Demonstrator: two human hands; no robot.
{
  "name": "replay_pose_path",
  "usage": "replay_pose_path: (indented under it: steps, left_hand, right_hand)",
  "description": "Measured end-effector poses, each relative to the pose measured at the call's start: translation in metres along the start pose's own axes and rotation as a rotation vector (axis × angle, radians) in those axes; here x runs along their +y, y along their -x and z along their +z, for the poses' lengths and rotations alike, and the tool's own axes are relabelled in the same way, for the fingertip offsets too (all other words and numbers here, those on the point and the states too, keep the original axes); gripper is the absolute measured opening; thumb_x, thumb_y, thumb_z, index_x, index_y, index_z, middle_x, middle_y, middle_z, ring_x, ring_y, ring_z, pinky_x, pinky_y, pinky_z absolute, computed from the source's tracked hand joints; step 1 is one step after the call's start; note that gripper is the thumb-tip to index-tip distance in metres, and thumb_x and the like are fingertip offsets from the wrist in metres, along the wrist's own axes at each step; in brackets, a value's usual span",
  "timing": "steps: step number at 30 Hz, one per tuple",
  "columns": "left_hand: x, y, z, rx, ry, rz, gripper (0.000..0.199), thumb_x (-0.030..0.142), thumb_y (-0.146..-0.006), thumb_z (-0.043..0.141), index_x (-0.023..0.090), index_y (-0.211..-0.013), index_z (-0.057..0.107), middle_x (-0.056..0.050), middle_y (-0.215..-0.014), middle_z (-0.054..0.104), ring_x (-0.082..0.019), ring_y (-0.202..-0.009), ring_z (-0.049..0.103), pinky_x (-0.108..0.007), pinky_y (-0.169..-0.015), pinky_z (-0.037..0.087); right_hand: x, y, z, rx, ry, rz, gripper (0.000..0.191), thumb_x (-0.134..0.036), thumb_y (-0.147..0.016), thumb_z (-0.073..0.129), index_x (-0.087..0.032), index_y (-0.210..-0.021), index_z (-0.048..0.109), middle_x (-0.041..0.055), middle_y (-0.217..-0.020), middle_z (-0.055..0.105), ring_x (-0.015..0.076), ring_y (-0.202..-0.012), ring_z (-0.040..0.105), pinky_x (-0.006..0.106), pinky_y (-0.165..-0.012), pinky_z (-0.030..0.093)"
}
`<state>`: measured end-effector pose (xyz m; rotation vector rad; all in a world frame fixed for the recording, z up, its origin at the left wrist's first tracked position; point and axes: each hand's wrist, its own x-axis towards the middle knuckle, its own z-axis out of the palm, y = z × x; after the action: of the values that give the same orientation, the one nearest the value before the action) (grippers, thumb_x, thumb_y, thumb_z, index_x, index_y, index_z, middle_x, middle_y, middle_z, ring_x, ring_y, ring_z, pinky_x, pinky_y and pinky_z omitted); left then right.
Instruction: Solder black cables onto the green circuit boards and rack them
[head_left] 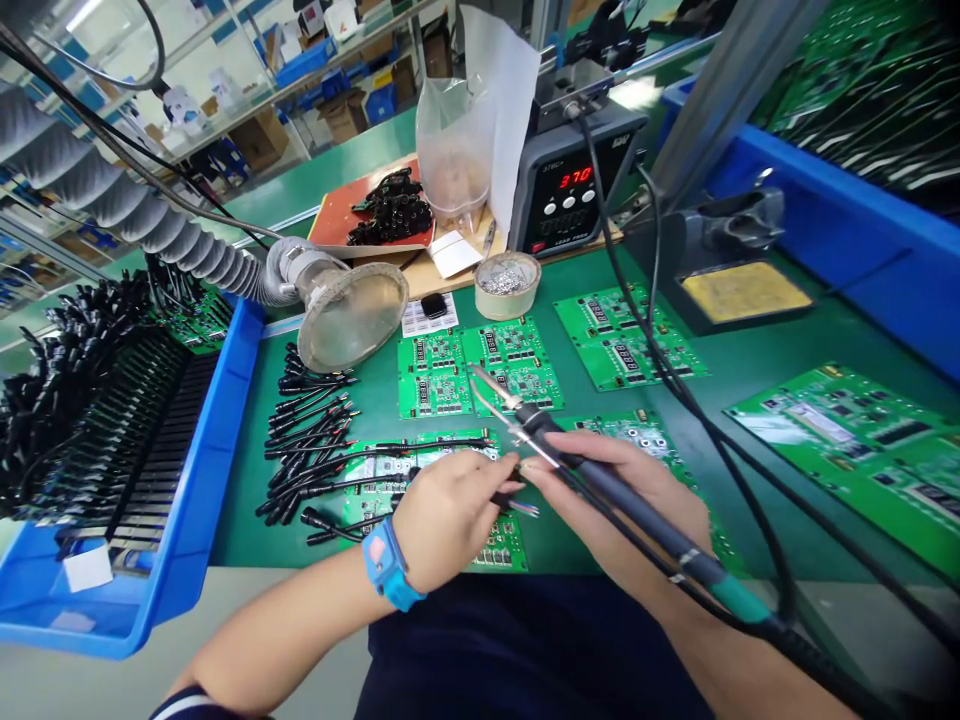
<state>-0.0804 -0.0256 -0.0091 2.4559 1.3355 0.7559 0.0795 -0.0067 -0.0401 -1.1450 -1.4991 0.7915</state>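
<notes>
My left hand [448,515], with a blue band at the wrist, is closed on a black cable [508,494] whose thin coloured wire ends stick out to the right. In my right hand [637,490] is a soldering iron [600,472], its tip angled up and left over the green circuit boards [517,372]. A thin metal tube runs alongside the iron's tip. The fingertips of both hands nearly meet; what lies between them is too small to make out. Beneath my left hand lies another board panel [484,560], with several black cables [311,440] across it and to its left.
At the back stands a soldering station [577,180] reading 370, with an iron stand [739,255] and yellow sponge [746,292] to its right. A fume duct hood [352,315] hangs at left. Blue bins [176,540] flank both sides. A round tub [508,290] sits mid-table.
</notes>
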Motion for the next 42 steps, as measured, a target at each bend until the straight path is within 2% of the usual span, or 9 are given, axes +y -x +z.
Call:
replay_pose_path:
  steps: [4, 7, 10, 14, 17, 20, 24, 29, 42]
  left_hand:
    - [0.002, -0.006, 0.001, 0.172, 0.230, -0.251, 0.021, 0.014, -0.085, 0.053, 0.015, -0.103, 0.064, -0.004, -0.079, 0.067, -0.013, -0.071, 0.062, -0.023, -0.064, 0.053]
    - [0.008, -0.007, -0.005, 0.186, 0.181, -0.270, 0.022, 0.013, -0.085, 0.055, 0.017, -0.104, 0.064, -0.003, -0.081, 0.068, -0.012, -0.070, 0.062, -0.022, -0.063, 0.053]
    - [0.008, -0.004, -0.016, 0.154, -0.023, -0.109, 0.029, 0.010, -0.085, 0.052, 0.015, -0.113, 0.058, -0.005, -0.089, 0.068, -0.014, -0.079, 0.063, -0.025, -0.070, 0.053]
    - [-0.007, 0.003, -0.022, -0.137, -0.462, 0.036, 0.030, 0.007, -0.085, 0.046, 0.010, -0.113, 0.056, -0.007, -0.086, 0.066, -0.018, -0.072, 0.061, -0.030, -0.062, 0.054]
    - [-0.020, 0.009, -0.012, -0.283, -0.603, 0.084, 0.030, 0.008, -0.084, 0.048, 0.011, -0.113, 0.056, -0.005, -0.076, 0.061, -0.018, -0.064, 0.058, -0.029, -0.054, 0.050]
    - [-0.027, 0.013, 0.002, -0.290, -0.627, 0.100, 0.034, 0.008, -0.085, 0.046, 0.011, -0.118, 0.053, -0.004, -0.073, 0.056, -0.018, -0.063, 0.055, -0.029, -0.052, 0.047]
    - [-0.027, 0.015, 0.012, -0.289, -0.610, 0.066, 0.033, 0.010, -0.086, 0.045, 0.014, -0.118, 0.054, -0.003, -0.074, 0.053, -0.018, -0.065, 0.052, -0.029, -0.051, 0.045]
    - [-0.026, 0.015, 0.013, -0.308, -0.567, 0.062, 0.032, 0.012, -0.085, 0.047, 0.014, -0.116, 0.055, -0.004, -0.076, 0.053, -0.018, -0.069, 0.051, -0.030, -0.055, 0.046]
    - [-0.025, 0.014, 0.011, -0.348, -0.528, 0.029, 0.034, 0.012, -0.084, 0.048, 0.014, -0.117, 0.056, -0.005, -0.078, 0.055, -0.019, -0.070, 0.049, -0.030, -0.057, 0.046]
  right_hand:
    - [-0.009, 0.008, 0.021, 0.345, -0.043, 0.135, 0.025, -0.027, -0.068, 0.072, -0.022, -0.089, 0.059, 0.0009, -0.083, 0.066, 0.0146, -0.074, 0.065, 0.027, -0.067, 0.055]
    - [-0.017, 0.010, 0.025, 0.381, -0.015, 0.021, 0.022, -0.021, -0.069, 0.071, -0.023, -0.087, 0.059, -0.0001, -0.083, 0.066, 0.0127, -0.074, 0.065, 0.024, -0.064, 0.055]
    - [-0.014, 0.014, 0.014, 0.354, 0.004, -0.012, 0.024, -0.019, -0.069, 0.070, -0.023, -0.090, 0.060, -0.0002, -0.087, 0.067, 0.0132, -0.077, 0.065, 0.026, -0.070, 0.056]
    - [0.007, 0.026, -0.017, 0.172, 0.110, -0.004, 0.032, -0.018, -0.076, 0.065, -0.024, -0.106, 0.059, -0.0005, -0.085, 0.069, 0.0142, -0.078, 0.066, 0.027, -0.076, 0.055]
    - [0.024, 0.033, -0.038, -0.007, 0.208, -0.180, 0.040, -0.009, -0.076, 0.061, -0.024, -0.113, 0.056, -0.0004, -0.082, 0.068, 0.0123, -0.073, 0.065, 0.022, -0.068, 0.055]
    - [0.032, 0.035, -0.049, -0.039, 0.252, -0.319, 0.034, -0.009, -0.075, 0.061, -0.023, -0.106, 0.060, 0.0005, -0.083, 0.066, 0.0113, -0.070, 0.063, 0.021, -0.063, 0.054]
    - [0.033, 0.037, -0.053, -0.083, 0.361, -0.278, 0.017, -0.017, -0.079, 0.058, -0.021, -0.095, 0.061, 0.0014, -0.080, 0.065, 0.0129, -0.072, 0.063, 0.022, -0.067, 0.054]
    - [0.036, 0.041, -0.054, -0.033, 0.356, -0.176, 0.015, -0.020, -0.078, 0.058, -0.024, -0.092, 0.061, -0.0011, -0.080, 0.066, 0.0133, -0.070, 0.063, 0.024, -0.068, 0.055]
    - [0.032, 0.037, -0.054, -0.090, 0.384, -0.238, 0.016, -0.022, -0.080, 0.056, -0.025, -0.095, 0.059, -0.0005, -0.079, 0.066, 0.0141, -0.071, 0.064, 0.026, -0.068, 0.054]
